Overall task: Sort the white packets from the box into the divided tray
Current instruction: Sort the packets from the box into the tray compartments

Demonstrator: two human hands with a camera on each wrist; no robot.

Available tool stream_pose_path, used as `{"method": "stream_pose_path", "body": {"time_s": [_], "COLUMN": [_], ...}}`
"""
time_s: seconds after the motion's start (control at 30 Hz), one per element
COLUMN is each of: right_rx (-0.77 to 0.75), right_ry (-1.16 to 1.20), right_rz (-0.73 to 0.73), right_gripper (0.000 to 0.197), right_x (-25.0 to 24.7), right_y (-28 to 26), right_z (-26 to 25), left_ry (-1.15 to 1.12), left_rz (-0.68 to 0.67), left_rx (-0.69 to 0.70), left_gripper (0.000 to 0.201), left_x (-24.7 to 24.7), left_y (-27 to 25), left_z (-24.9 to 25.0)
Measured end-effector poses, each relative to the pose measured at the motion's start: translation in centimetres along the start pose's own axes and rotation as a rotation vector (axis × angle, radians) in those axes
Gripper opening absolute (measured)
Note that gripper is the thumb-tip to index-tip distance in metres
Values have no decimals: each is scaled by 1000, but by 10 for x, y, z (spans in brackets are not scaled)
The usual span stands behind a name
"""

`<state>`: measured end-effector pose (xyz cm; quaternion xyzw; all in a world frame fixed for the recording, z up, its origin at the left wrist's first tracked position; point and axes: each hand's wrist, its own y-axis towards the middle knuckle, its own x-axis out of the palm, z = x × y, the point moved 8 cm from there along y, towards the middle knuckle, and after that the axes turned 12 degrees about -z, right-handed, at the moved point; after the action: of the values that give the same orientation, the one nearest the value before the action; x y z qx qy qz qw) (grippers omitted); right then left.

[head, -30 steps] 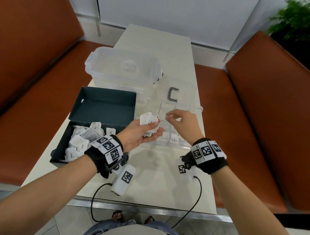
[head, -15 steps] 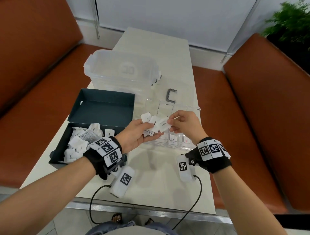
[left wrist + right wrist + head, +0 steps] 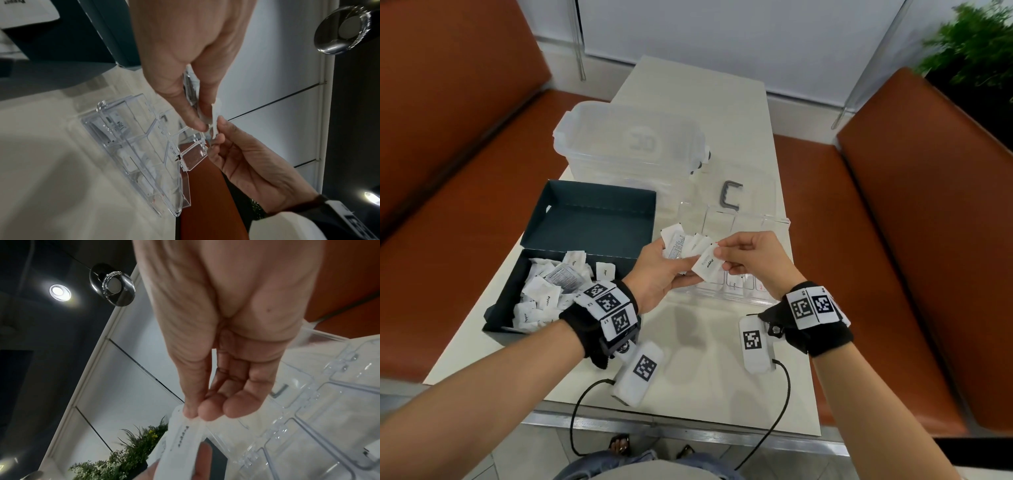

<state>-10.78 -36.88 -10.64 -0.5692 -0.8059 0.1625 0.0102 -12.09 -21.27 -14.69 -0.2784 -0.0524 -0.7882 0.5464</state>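
One packet (image 3: 708, 266) is pinched by the right hand (image 3: 751, 261), drawn from the left hand's (image 3: 657, 278) gripped bunch (image 3: 681, 243); next, probably the divided tray (image 3: 777, 222) beneath the fingers.

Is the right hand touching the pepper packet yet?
Touching. The head view shows the right hand pinching the pepper packet's upper corner between thumb and fingertips; the right wrist view confirms it.

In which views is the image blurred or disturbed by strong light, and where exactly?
Head view: mostly sharp, though the plant at the upper right is smeared and the table carries soft hand shadows. Left wrist view: the divided tray is motion-blurred, with a bright glare spot at the lower right. Right wrist view: a ceiling light flares, and the near packet is out of focus.
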Motion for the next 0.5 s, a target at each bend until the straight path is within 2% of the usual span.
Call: {"method": "stream_pose_path", "body": {"time_s": [0.2,0.5], "right_rx": [10,-49], "right_ry": [-53,-84], "right_rz": [76,158], "right_gripper": [5,10], "right_x": [-6,-10], "right_y": [-2,-8], "right_z": [1,-4], "left_ry": [-81,-34], "left_rz": [-27,21], "left_rx": [-56,-23], "left_gripper": [18,26], "left_x": [1,-4], "left_y": [0,-5], "left_z": [-3,-3]}}
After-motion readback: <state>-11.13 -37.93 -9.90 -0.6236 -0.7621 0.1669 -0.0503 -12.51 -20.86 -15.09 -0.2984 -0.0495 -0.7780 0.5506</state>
